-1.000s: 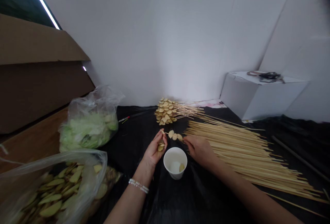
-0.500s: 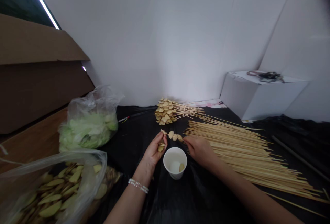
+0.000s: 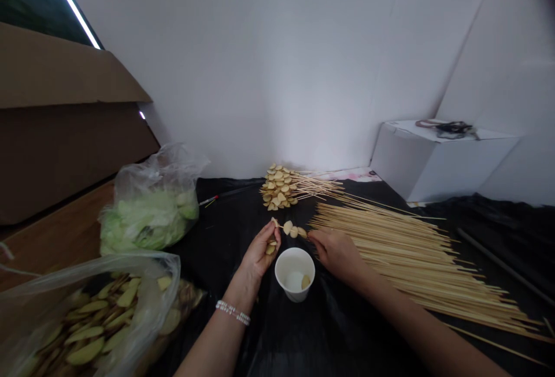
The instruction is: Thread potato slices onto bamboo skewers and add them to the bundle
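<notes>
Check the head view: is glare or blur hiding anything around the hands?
Head view: the strip light glares at top left, away from the hands; the left hand and right hand show no clear blur; wide-angle bending curves the frame edges; the top right corner falls dark.

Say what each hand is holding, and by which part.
Right hand: fingers pinch one end of a bamboo skewer threaded with pale slices. Left hand: fingers grip its other end, with more slices in the palm.
</notes>
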